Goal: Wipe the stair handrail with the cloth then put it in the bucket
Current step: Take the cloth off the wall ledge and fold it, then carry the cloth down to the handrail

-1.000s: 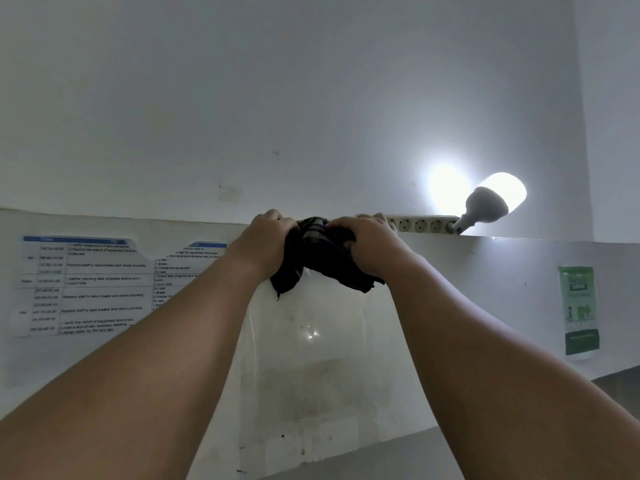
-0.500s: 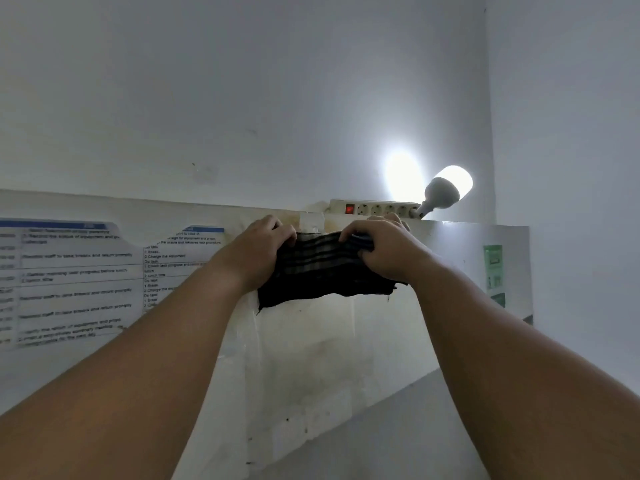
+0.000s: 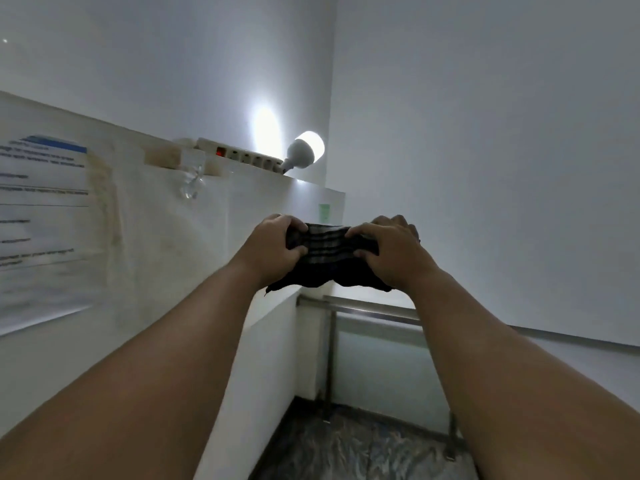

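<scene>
Both hands, left point(image 3: 277, 249) and right point(image 3: 389, 251), grip the dark striped cloth point(image 3: 329, 254), stretched between them in mid-air above the steel handrail point(image 3: 374, 308). Prep step, likely; next: lower cloth onto rail. Bucket unseen.

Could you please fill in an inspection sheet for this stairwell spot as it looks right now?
Surface: white partition wall with a flat top ledge; stains show on its face.
Job's things: dark striped cloth stretched between both hands; metal handrail below it, apart from the cloth; no bucket in view.
Clutter: power strip with a red switch on the ledge; lit bulb at its end.
Grippers: left hand and right hand each closed on one end of the cloth.
Cables: nothing seen.
Surroundings: printed sheet and small green sticker on the partition; plain white walls; dark marbled floor.
</scene>
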